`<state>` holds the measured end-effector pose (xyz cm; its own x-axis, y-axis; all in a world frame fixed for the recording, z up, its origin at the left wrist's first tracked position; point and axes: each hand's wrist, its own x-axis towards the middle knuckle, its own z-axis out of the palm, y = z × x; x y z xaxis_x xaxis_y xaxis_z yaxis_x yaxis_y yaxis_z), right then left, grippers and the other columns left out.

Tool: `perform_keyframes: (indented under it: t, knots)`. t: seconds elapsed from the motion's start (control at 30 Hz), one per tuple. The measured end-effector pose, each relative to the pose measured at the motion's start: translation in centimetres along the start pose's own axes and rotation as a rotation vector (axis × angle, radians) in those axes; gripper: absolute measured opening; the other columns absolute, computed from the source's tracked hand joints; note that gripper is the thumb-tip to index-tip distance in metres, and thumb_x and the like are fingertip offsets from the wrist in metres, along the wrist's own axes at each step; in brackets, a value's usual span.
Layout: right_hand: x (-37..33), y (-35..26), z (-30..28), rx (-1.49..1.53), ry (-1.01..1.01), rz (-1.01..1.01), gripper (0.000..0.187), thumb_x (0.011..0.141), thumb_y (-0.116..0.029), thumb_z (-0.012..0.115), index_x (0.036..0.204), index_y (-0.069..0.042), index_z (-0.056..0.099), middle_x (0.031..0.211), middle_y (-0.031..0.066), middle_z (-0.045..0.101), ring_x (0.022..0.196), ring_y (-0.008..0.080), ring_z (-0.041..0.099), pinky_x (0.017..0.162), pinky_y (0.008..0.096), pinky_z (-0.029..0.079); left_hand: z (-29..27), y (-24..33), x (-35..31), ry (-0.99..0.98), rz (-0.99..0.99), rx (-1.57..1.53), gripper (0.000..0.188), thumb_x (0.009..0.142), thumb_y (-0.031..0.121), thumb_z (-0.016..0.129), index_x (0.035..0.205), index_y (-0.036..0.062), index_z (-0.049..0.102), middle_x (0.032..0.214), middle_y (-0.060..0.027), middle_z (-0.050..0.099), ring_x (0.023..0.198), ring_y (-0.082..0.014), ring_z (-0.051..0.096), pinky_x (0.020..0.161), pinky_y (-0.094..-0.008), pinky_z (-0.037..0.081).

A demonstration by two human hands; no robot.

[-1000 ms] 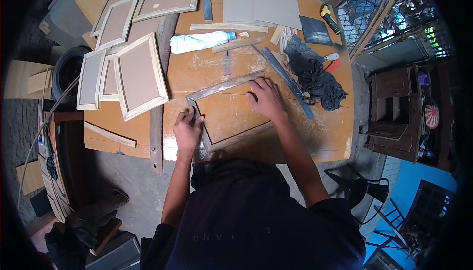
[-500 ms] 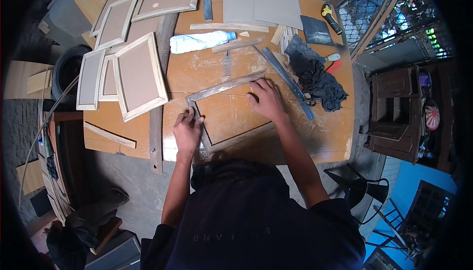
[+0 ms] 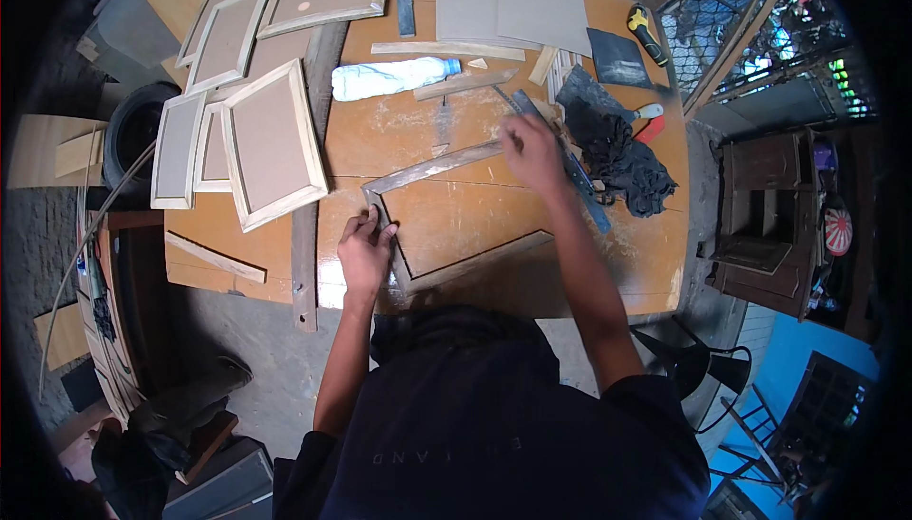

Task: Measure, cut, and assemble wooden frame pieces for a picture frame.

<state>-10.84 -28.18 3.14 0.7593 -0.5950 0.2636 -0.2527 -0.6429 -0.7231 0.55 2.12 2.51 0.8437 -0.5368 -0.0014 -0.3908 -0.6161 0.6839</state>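
A three-sided wooden frame [image 3: 446, 165], greyish and with no strip showing on its right side, lies on the table near me. My left hand [image 3: 365, 252] is closed round its left strip, thumb inside and fingers outside. My right hand [image 3: 532, 151] is over the far right end of the top strip with its fingers curled in; whatever they hold, if anything, is hidden. Just right of that hand lies a metal carpenter's square [image 3: 581, 183], partly covered by the forearm and hand. Beyond it is a crumpled black cloth [image 3: 632, 173].
Finished-looking framed panels [image 3: 275, 145] overlap at the left. A wrapped white bottle [image 3: 389, 78], wood strips [image 3: 446, 50], grey boards [image 3: 513, 2], a putty knife [image 3: 646, 112] and a yellow-black screwdriver [image 3: 645, 34] lie farther back. A long plank [image 3: 304, 273] runs across the table's left part.
My right hand has lifted off the frame's top strip and moved slightly farther away, its fingers now curled. My left hand keeps its grip on the left strip.
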Motion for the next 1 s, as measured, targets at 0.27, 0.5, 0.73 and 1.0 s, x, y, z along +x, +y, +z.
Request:
perform_keyframes:
  t: [0.27, 0.5, 0.73, 1.0]
  knots:
    - [9.3, -0.1, 2.8, -0.369, -0.333, 0.191, 0.036, 0.093, -0.028, 0.062, 0.126, -0.013, 0.062, 0.116, 0.0200, 0.067, 0.109, 0.0401, 0.063, 0.094, 0.0480, 0.051, 0.0, -0.2, -0.3, 0.032, 0.002, -0.035, 0.046, 0.078, 0.013, 0.082, 0.120, -0.0020, 0.069, 0.097, -0.0161, 0.066, 0.083, -0.0287, 0.066, 0.078, -0.0369, 0.054]
    - [11.0, 2.6, 4.0, -0.289, -0.287, 0.316, 0.045, 0.095, -0.051, 0.054, 0.125, -0.019, 0.063, 0.115, 0.0201, 0.069, 0.114, 0.0381, 0.062, 0.100, 0.0483, 0.047, 0.4, -0.5, -0.2, 0.048, 0.048, -0.023, 0.047, 0.078, 0.013, 0.082, 0.120, -0.0022, 0.069, 0.099, -0.0176, 0.067, 0.088, -0.0313, 0.066, 0.081, -0.0379, 0.053]
    - [9.1, 1.5, -0.5, -0.110, -0.054, 0.370, 0.028, 0.089, -0.037, 0.068, 0.105, -0.014, 0.066, 0.082, 0.0108, 0.071, 0.077, 0.0269, 0.070, 0.072, 0.0368, 0.053, 0.3, -0.3, -0.2, 0.017, 0.033, -0.003, 0.046, 0.078, 0.014, 0.082, 0.120, -0.0015, 0.069, 0.101, -0.0181, 0.067, 0.091, -0.0311, 0.067, 0.082, -0.0380, 0.053]
    - [-0.6, 1.6, -6.8, 0.542, -0.155, 0.498, 0.031, 0.098, -0.010, 0.052, 0.127, -0.013, 0.043, 0.092, 0.0038, 0.069, 0.080, 0.0081, 0.060, 0.063, 0.0246, 0.046, 0.2, -0.5, -0.1, 0.035, 0.030, -0.010, 0.047, 0.079, 0.015, 0.082, 0.120, -0.0013, 0.069, 0.097, -0.0163, 0.067, 0.083, -0.0291, 0.067, 0.079, -0.0369, 0.053]
